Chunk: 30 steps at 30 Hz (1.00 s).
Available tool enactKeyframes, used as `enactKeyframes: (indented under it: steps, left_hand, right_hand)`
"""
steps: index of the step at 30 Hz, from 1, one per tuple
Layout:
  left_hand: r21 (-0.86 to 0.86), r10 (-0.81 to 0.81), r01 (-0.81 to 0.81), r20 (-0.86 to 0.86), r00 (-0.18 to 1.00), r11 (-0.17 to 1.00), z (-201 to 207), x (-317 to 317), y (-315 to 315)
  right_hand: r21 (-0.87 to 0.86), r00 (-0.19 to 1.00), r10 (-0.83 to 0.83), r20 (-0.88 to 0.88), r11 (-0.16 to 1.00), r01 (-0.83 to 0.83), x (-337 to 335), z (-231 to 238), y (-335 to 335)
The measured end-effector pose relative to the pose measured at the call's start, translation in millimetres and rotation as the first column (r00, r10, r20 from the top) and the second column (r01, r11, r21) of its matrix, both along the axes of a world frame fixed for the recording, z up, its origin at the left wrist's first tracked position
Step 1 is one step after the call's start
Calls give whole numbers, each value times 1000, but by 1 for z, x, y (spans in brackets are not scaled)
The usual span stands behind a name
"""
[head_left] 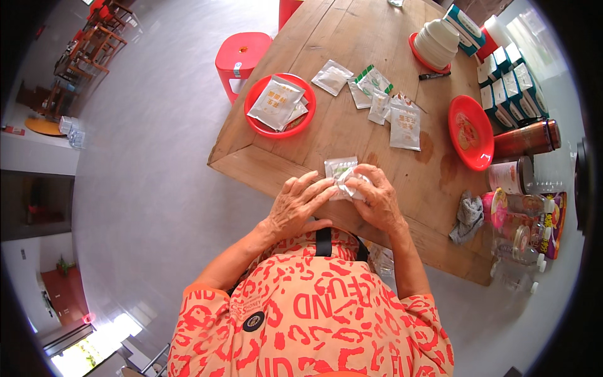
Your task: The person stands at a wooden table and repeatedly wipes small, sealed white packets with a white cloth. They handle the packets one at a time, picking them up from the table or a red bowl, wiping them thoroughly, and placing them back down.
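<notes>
We see bare wooden table [352, 38] between the red bowl of sachets [279, 105] and loose sachets [383, 107]; cartons [509, 88] and bottles [521, 232] crowd the right edge.

**Both hands meet at centre**

L hand [295, 207] and R hand [375, 200] come up from lower edge, forearms bare, elbows bent, angling inward. L fingers [317, 188] stretched fwd, slightly spread. R fingers [359, 182] curled inward twd L. Fingertips of both nearly touching, pinching together, palms down.
</notes>
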<state>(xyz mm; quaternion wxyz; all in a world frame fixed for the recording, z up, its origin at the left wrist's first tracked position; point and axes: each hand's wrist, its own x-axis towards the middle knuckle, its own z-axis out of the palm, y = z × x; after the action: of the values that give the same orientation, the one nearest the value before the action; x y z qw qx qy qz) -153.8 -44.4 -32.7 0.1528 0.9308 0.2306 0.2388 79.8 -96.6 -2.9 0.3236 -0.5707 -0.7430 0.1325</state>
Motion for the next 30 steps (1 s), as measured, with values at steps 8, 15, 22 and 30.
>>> enactKeyframes:
  steps: [8,15,22,30]
  left_hand:
    - [201,-37,7,147,988,980,-24,-15,-15]
    - [153,-25,-1,167,986,988,-14,-11,-17]
    - [17,-4,-2,358,934,1000,12,5,-12]
    - [-795,683,-254,255,684,551,14,31,17]
  right_hand:
    - [-60,999,22,-42,998,-24,-20,1,-12]
    - [-94,981,-196,2,976,195,-15,2,0]
    - [-105,889,-358,-286,934,342,27,-13,2]
    - [39,821,-382,-424,898,438,23,-2,-2]
